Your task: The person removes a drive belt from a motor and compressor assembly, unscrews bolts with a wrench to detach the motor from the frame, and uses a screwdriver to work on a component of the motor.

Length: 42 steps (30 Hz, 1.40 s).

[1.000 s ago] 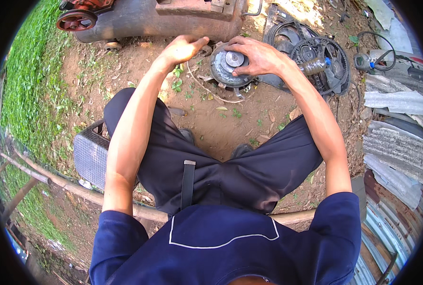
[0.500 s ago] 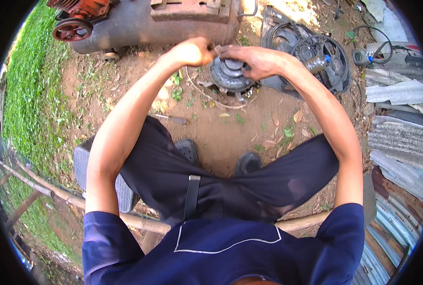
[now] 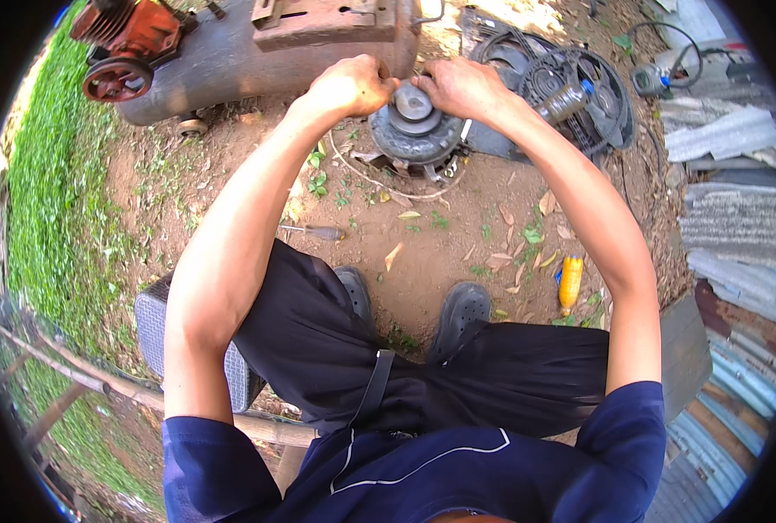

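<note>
Both hands were at the top centre of the frame, above a dark round machine part (image 3: 416, 148) with a stepped pulley (image 3: 413, 106) on top, which sat on the bare soil (image 3: 405, 240). Left hand (image 3: 358, 85) was curled nearly closed at the pulley's upper left edge; right hand (image 3: 460, 84) was bent in from the upper right, thumb and fingers drawn together close to the rim. Fingertips nearly met; could not tell whether either pinched something small or only touched metal. A thin wire (image 3: 339, 157) looped round the lower left of the part. Risks, as judged: uneven pressure from the two hands might tip the part, its footing being loose soil; fingers so near the rim could slip and be scraped; anything small let go might vanish among the leaf litter. A screwdriver (image 3: 324, 233) lay left of centre, near the left knee, where a shifting foot might bury it.
</note>
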Available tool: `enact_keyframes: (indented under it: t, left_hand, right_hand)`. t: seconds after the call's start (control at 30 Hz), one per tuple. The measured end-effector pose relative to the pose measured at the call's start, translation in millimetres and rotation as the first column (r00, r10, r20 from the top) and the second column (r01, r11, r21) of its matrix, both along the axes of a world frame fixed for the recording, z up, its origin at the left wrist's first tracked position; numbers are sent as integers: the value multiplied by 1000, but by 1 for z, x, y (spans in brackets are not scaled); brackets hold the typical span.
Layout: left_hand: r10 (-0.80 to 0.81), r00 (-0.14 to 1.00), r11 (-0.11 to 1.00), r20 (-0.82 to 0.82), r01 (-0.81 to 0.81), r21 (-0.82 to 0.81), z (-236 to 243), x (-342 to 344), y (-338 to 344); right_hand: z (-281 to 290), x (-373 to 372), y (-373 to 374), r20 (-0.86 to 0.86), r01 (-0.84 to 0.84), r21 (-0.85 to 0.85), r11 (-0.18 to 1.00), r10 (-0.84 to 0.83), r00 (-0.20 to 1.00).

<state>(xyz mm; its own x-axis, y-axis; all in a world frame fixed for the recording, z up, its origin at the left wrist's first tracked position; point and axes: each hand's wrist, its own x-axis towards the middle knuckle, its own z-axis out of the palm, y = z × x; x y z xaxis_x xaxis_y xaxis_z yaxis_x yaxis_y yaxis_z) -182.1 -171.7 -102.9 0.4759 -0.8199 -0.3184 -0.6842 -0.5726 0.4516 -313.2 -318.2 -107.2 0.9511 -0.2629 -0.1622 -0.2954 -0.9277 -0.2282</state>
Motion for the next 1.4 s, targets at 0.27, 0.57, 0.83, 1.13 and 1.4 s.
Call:
enact_keyframes:
  t: [0.27, 0.57, 0.83, 1.13, 1.4]
  left_hand:
    - [-123, 928, 968, 350, 190, -162, -24, -57, -17]
    - [-61, 804, 937, 591, 250, -244, -49, -75, -29]
    - [130, 983, 836, 132, -180, 519, -6, -54, -66]
    - [-195, 975, 935, -110, 219, 278, -27, -30, -41]
    - [-512, 855, 858, 80, 514, -8, 4, -72, -58]
  right_hand:
    - [-64, -42, -56, 141, 39, 208, 977, -70, 987]
    - [-118, -82, -89, -110, 137, 217, 966, -115, 987]
    - [-118, -97, -83, -353, 205, 205, 957, -123, 928]
    - [-190, -62, -114, -345, -190, 60, 980, 198, 918]
    - [-149, -92, -101, -76, -56, 167, 984, 69, 995]
